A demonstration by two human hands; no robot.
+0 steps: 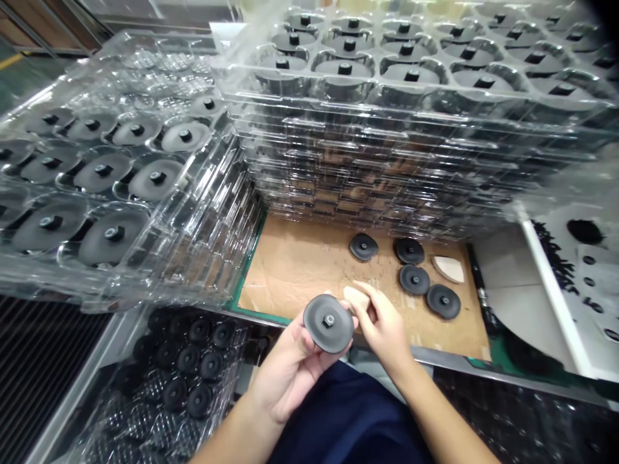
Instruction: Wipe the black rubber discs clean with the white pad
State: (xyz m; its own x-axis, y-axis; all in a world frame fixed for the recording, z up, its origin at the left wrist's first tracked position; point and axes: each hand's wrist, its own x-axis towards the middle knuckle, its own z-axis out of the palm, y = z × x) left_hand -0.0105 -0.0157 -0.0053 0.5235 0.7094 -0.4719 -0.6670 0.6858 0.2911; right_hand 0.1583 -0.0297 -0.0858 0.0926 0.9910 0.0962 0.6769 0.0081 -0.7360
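Note:
My left hand (290, 370) is closed round the edge of a dark grey round disc (319, 328), whose small raised hub faces up. In my right hand (384, 322) is a pale cream wedge-shaped pad (355, 298), pinched between thumb and fingers right beside the disc's edge. Whether the pad touches the disc I cannot tell. Beyond my hands, several similar discs (414, 280) lie on the brown cardboard (285, 258). Near them, toward the right end of the cardboard, lies a second cream wedge-shaped pad (448, 268).
A tall stack of clear plastic trays (367, 154) filled with discs stands behind the cardboard. Another tray stack (193, 245) rises at the left, its top tray partly filled. Lower left is a tray of black discs (188, 359). A white bin (546, 277) borders the right.

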